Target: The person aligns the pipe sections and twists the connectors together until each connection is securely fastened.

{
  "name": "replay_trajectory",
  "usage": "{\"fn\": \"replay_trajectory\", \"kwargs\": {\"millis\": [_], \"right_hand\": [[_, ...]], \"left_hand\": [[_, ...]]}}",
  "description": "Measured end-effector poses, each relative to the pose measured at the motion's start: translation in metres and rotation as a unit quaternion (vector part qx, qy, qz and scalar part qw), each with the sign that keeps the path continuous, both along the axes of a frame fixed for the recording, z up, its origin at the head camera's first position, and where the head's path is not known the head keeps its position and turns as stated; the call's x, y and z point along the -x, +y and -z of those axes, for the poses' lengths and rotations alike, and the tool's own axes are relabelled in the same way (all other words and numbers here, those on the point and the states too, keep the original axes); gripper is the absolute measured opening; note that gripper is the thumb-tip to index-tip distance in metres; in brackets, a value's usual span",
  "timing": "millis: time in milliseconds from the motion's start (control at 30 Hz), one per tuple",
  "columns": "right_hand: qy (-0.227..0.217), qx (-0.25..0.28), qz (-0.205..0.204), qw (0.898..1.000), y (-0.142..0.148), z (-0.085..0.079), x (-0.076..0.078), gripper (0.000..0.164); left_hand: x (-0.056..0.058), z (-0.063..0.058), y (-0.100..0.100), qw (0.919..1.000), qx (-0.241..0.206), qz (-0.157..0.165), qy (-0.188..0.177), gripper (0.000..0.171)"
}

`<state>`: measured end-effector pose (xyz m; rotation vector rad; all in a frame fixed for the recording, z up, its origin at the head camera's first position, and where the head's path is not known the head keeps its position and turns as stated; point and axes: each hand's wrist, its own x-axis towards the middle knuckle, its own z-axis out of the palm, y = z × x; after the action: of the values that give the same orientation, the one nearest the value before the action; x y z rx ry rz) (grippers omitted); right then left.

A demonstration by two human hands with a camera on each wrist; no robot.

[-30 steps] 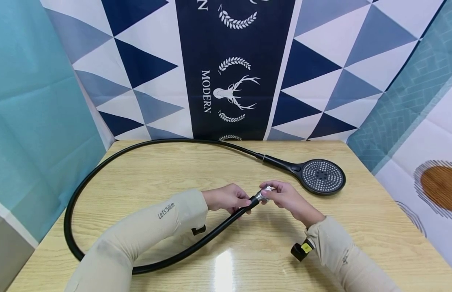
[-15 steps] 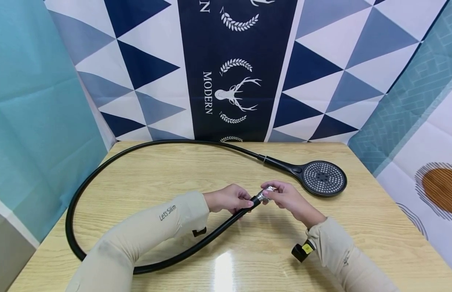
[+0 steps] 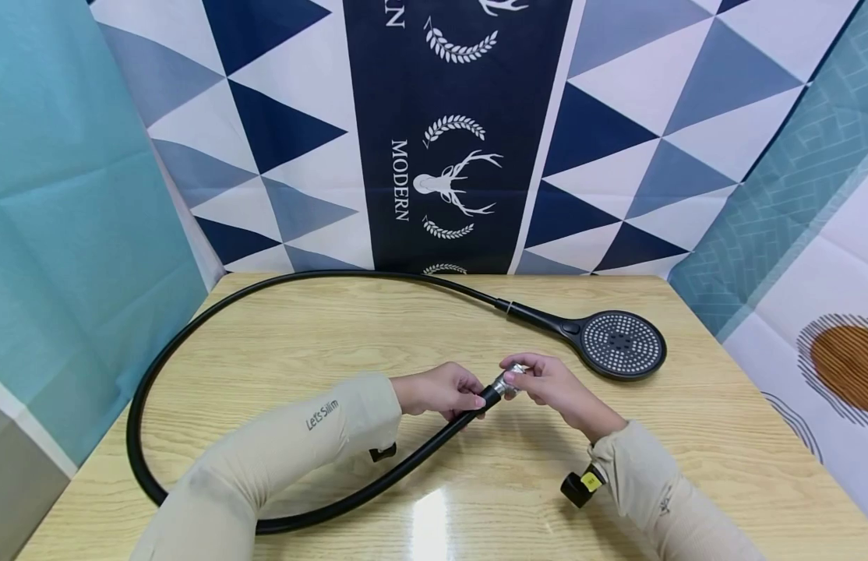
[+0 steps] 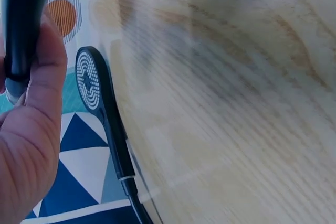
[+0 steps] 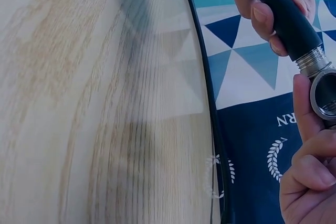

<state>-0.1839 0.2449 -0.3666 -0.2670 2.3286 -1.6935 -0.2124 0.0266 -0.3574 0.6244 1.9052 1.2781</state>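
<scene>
My left hand (image 3: 444, 389) grips the black end of a long shower hose (image 3: 413, 461), thumb on top. In the right wrist view, a silver threaded metal fitting (image 5: 314, 62) with a round, ring-like opening meets that hose end, some thread showing between them. My right hand (image 3: 556, 389) pinches this fitting between thumb and fingers. The hose loops left and back to a black shower head (image 3: 622, 344), lying on the table with its nozzle face up. In the left wrist view, the hose end (image 4: 23, 24) is between the fingers, and the fitting is mostly hidden.
All of this is on a light wood table (image 3: 322, 343). Behind it hangs a patterned cloth (image 3: 441, 156) with triangles and a deer print; teal cloth (image 3: 76, 195) borders the left. Small black wrist cameras (image 3: 577, 488) sit below both sleeves.
Both hands have sunk slightly in the head view, together with the hose end and fitting. Both grips stay on the same parts. The shower head lies still.
</scene>
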Motion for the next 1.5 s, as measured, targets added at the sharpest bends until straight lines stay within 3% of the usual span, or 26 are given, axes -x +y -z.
{"fn": "replay_trajectory", "kwargs": {"millis": [233,500,800,1033,1333,1500], "right_hand": [[0.004,-0.004,-0.002,1.0,0.0005,0.0003,-0.0011,0.039],[0.004,-0.007,-0.006,1.0,0.0003,0.0,-0.0019,0.04],[0.016,-0.013,0.003,1.0,0.0004,0.0009,-0.0021,0.036],[0.017,-0.012,0.007,1.0,0.0026,0.0012,-0.0014,0.039],[0.014,-0.001,0.0,1.0,0.0017,0.0015,-0.002,0.04],[0.013,-0.002,0.0,1.0,0.0025,0.0016,-0.0019,0.038]], "left_hand": [[-0.0012,0.0017,-0.0001,1.0,-0.003,-0.001,0.003,0.02],[0.0035,0.0018,-0.0031,0.9985,0.001,0.052,-0.018,0.029],[0.0005,0.004,0.0005,0.9996,-0.02,0.022,-0.006,0.017],[0.0015,0.0019,0.0047,0.9999,0.001,0.01,0.013,0.014],[0.006,0.0,0.0017,0.9985,0.015,0.046,-0.026,0.029],[0.0068,-0.0005,0.0007,0.9987,0.008,0.048,-0.016,0.028]]}}
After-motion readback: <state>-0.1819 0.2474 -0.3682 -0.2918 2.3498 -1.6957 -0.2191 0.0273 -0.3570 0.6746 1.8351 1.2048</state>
